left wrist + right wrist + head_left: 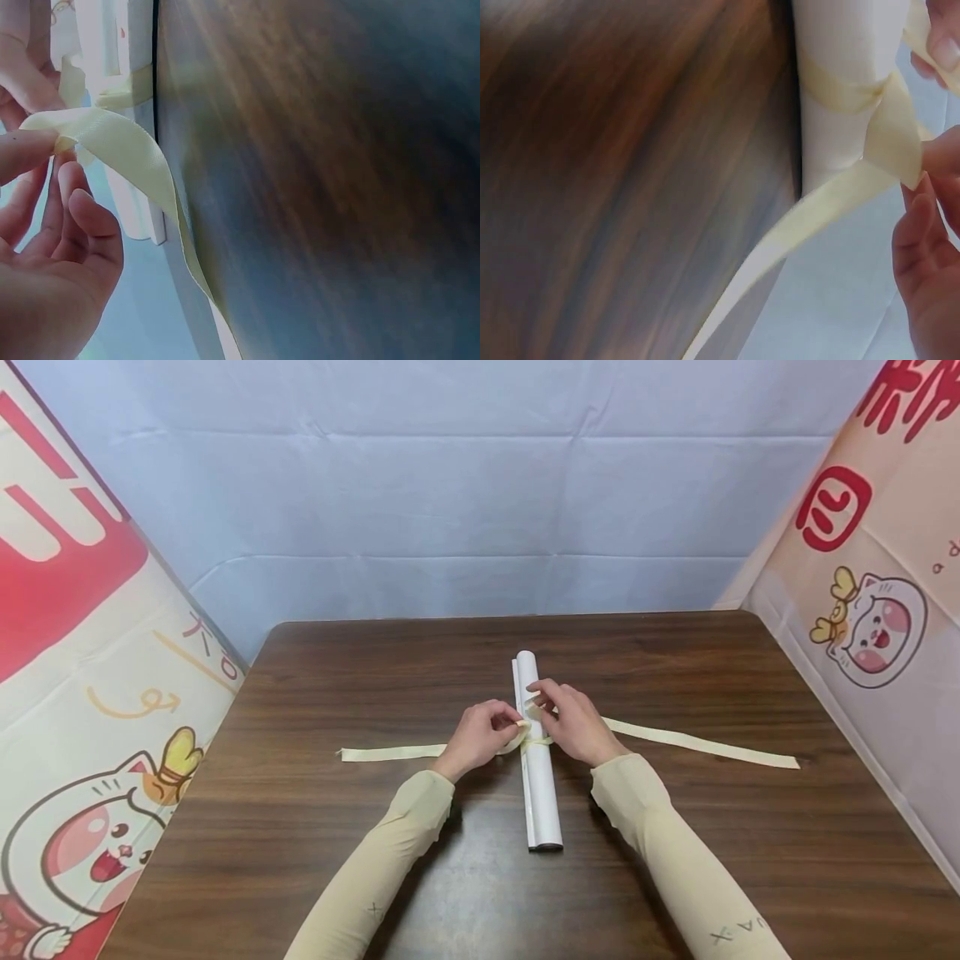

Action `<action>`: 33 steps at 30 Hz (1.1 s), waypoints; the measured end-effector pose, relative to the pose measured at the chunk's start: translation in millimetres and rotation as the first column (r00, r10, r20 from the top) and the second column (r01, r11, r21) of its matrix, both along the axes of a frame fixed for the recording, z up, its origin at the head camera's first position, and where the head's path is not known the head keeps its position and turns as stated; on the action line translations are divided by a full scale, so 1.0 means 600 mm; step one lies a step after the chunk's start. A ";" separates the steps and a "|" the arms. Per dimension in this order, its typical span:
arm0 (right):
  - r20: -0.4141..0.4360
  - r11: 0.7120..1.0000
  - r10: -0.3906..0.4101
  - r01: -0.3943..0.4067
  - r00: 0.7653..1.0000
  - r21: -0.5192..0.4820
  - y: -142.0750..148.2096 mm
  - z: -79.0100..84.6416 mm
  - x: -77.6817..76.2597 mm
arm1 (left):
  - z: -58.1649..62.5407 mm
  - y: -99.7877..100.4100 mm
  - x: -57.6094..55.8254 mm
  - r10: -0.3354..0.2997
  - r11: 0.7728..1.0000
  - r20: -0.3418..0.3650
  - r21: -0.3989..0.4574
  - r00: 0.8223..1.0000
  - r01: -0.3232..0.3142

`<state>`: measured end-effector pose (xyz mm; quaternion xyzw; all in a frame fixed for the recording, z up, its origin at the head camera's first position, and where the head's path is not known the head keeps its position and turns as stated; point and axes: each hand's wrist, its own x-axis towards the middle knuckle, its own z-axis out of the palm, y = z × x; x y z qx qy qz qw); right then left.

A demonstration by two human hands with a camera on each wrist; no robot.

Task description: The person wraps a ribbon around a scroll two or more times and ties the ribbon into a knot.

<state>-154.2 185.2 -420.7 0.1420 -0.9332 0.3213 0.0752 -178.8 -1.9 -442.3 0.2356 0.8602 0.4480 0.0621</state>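
Note:
A white rolled-up tube lies lengthwise on the table, its dark-rimmed end toward me. Round its middle runs a pale yellow ribbon, whose tails trail out to both sides over the tabletop. My left hand, left of the tube, pinches the ribbon between thumb and forefinger. In the left wrist view the ribbon arches from those fingertips down to the table. Over the tube's right side, my right hand pinches a folded part of the ribbon, just above the band round the tube.
The dark wood-grain table has rounded far corners. A pale cloth backdrop hangs behind it. Printed cartoon banners stand along the left and right sides.

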 end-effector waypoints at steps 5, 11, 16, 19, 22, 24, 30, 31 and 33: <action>0.062 0.997 0.062 -0.059 0.996 -0.049 -0.011 -0.002 -0.002 | 0.003 -0.001 0.002 0.003 1.000 -0.032 0.008 0.999 -0.003; 0.148 0.987 0.150 -0.140 0.978 -0.073 -0.012 -0.003 0.003 | 0.003 -0.003 0.002 0.006 1.000 -0.069 0.008 0.998 -0.005; 0.168 0.984 0.175 -0.169 0.970 -0.048 -0.010 -0.005 0.007 | 0.002 -0.004 0.000 0.006 1.000 -0.091 0.005 0.996 -0.005; 0.159 0.983 0.182 -0.176 0.970 -0.054 -0.010 -0.005 0.008 | 0.002 -0.005 -0.001 0.005 1.000 -0.099 0.013 0.995 -0.003; 0.141 0.978 0.202 -0.194 0.969 -0.070 -0.011 -0.007 0.008 | 0.002 -0.006 -0.001 0.004 1.000 -0.105 0.020 0.995 -0.002; 0.133 0.975 0.215 -0.205 0.967 -0.087 -0.012 -0.008 0.007 | 0.002 -0.007 -0.001 0.005 1.000 -0.103 0.020 0.995 -0.003; 0.131 0.973 0.218 -0.205 0.967 -0.103 -0.016 -0.009 0.005 | 0.002 -0.012 -0.002 0.005 1.000 -0.069 0.005 0.998 -0.005; 0.132 0.975 0.212 -0.200 0.968 -0.097 -0.017 -0.009 0.005 | 0.002 -0.013 -0.002 0.000 1.000 -0.060 0.000 0.998 0.000; 0.135 0.978 0.202 -0.192 0.970 -0.085 -0.017 -0.009 0.004 | 0.002 -0.014 -0.002 -0.017 1.000 -0.050 -0.016 0.999 0.016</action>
